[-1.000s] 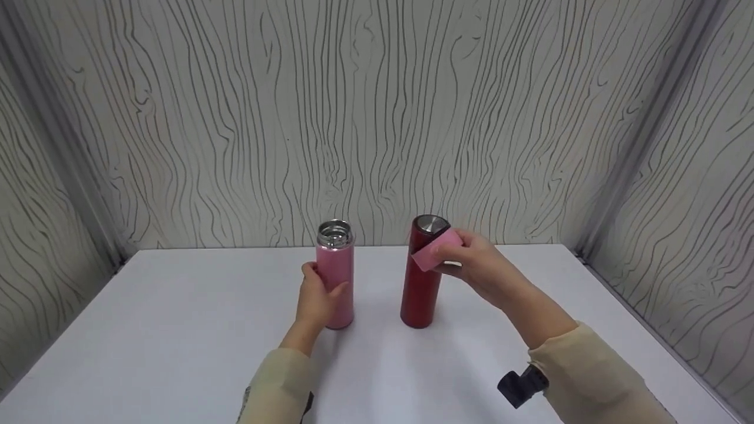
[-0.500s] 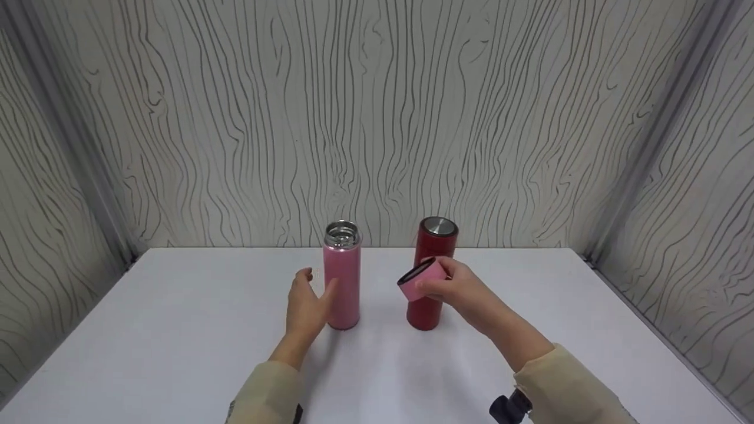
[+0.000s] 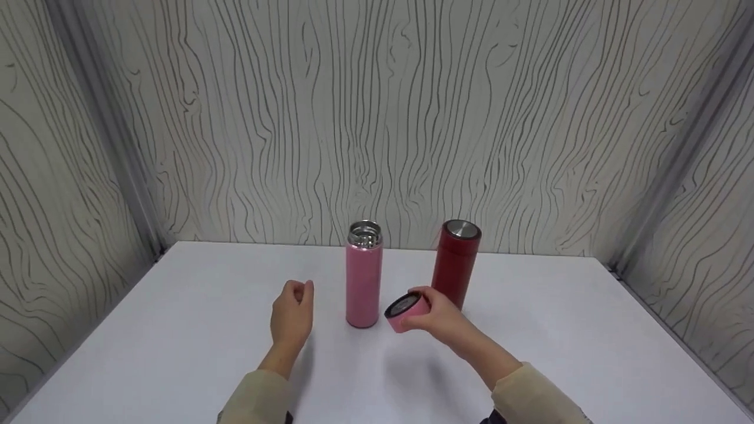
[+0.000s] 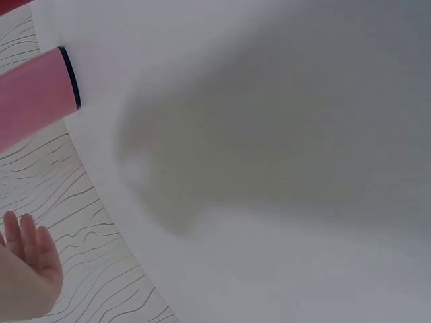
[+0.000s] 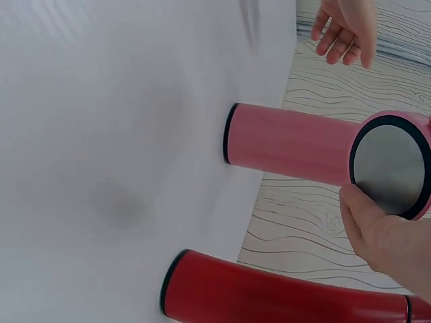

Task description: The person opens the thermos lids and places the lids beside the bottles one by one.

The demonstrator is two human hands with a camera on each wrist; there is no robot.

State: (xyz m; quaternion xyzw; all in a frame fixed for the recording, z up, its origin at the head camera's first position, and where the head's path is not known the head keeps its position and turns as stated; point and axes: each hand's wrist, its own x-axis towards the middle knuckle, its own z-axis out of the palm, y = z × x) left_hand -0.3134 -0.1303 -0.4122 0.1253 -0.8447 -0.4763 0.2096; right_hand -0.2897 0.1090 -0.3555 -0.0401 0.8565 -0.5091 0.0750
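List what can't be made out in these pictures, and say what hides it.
Head view: most of the foot of the red bottle, behind the right hand.
Head view: the bottom inside the pink bottle, hidden by its own wall.
Right wrist view: the pink bottle's mouth, behind the pink lid.
Left wrist view: most of the red bottle, cut off by the edge.

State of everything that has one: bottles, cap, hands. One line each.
Pink bottle: upright, uncapped, mouth open.
Red bottle: upright, capped.
Pink cap: off the bottle, tilted, held in the air.
Left hand: holding nothing, fingers loosely curled, apart from the pink bottle.
Right hand: gripping the pink cap by its side.
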